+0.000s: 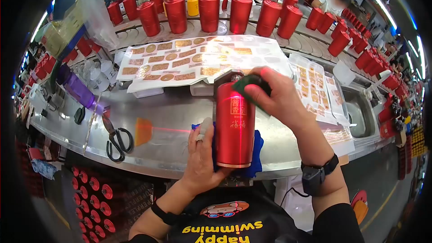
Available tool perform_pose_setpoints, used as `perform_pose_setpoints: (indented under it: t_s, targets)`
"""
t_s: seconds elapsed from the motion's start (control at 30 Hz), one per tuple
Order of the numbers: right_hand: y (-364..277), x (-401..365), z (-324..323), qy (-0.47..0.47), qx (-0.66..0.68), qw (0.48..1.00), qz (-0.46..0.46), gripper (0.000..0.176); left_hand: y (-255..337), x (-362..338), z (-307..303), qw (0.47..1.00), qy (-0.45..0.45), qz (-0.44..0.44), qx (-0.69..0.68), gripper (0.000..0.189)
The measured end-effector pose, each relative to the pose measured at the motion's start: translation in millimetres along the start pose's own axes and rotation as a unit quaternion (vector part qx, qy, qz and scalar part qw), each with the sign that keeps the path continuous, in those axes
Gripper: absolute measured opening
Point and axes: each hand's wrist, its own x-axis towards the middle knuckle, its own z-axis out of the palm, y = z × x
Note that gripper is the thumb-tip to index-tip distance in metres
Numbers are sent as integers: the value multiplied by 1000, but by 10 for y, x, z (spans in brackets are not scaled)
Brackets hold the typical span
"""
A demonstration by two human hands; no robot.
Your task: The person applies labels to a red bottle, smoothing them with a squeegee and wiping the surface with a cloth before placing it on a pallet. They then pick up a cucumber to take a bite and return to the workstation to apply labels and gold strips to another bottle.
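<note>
A red bottle [235,139] with gold characters on its front lies in the middle, over a blue cloth [257,150]. A red laser line runs along it. My left hand [201,157] is wrapped round the bottle's lower left side, with light finger covers on some fingers. My right hand [276,96] pinches a dark green cloth [246,85] against the bottle's upper right shoulder. Behind the bottle lies a white sheet [148,78] with gold labels.
Black-handled scissors [118,141] and an orange scraper [143,131] lie left on the metal table [171,150]. More label sheets [315,85] and a sink [362,119] are right. Several red bottles [209,12] stand on the conveyor behind. A person [335,2] sits at the back right.
</note>
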Motion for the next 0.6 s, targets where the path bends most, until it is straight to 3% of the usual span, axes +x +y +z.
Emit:
perform_pose_setpoints:
  t_s: [0.03, 0.1, 0.13, 0.23, 0.27, 0.37, 0.43, 0.5, 0.6]
  targets:
    - [-69, 20, -70, -6, -81, 996, -43, 24, -5, -10, 25, 999, 11, -37, 1, 94]
    - [-290, -18, -152, -138, -28, 985, -104, 21, 20, 10, -25, 998, -14, -11, 62, 93]
    - [-298, -11, -150, -226, 68, 966, -106, 22, 59, 23, -54, 997, -16, -10, 77, 93]
    - [41, 113, -11, -77, 27, 997, -2, 22, 96, 14, -99, 994, -26, -5, 102, 91]
    - [96, 133, 9, 45, -100, 992, -54, 19, 99, 26, -97, 994, -24, -2, 106, 90]
    - [-123, -266, -22, -27, -208, 953, -218, 19, 100, 26, -97, 994, -27, -7, 109, 91]
    - [-425, -479, -163, -156, 12, 973, -168, 15, 77, 54, -88, 994, -17, 0, 111, 91]
    - [-250, -480, -115, -234, 187, 952, -58, 15, 120, 19, -127, 991, -27, 0, 128, 91]
    - [91, -163, 25, 42, 52, 996, 55, 19, 191, 84, -160, 987, -39, 11, 155, 92]
